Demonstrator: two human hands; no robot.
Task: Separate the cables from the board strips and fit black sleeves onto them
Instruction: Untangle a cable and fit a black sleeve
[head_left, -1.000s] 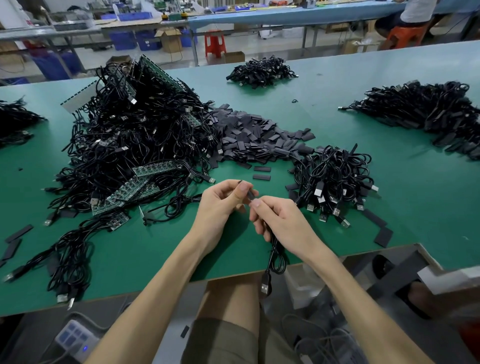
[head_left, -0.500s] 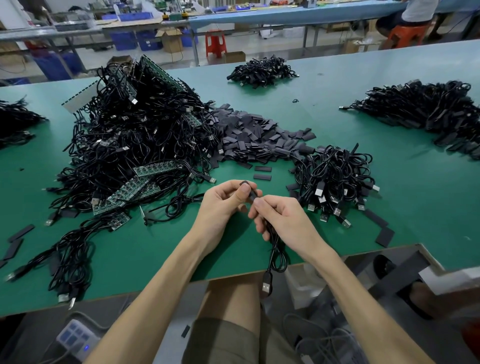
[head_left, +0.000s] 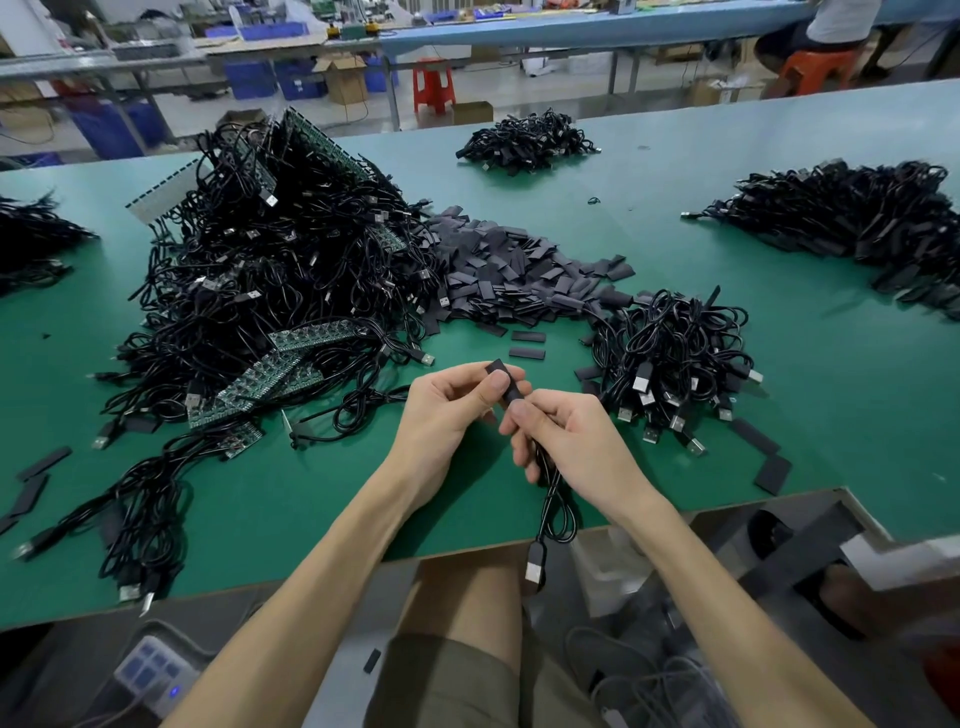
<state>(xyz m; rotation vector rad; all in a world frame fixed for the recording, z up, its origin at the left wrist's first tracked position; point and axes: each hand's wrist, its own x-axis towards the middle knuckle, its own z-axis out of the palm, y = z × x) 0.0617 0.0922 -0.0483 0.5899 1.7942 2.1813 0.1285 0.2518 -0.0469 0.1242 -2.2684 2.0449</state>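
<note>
Two grips meet just above the near edge of the counter (head_left: 311, 493). Behind the thumb of the right grip (head_left: 576, 441), the lower end of the black sleeve (head_left: 503, 383) and the cable's tip are hidden. The left grip (head_left: 449, 410) pinches the sleeve, a short, flat, matte strip held tilted. The right grip curls round the thin black cable (head_left: 553, 499), which loops below the palm, its silver USB plug (head_left: 535, 569) dangling past the counter edge.

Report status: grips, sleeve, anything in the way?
Left grip pinches black sleeve. Right grip holds cable at sleeve's mouth; USB plug hangs below table edge. Nothing in the way between grips.
</note>
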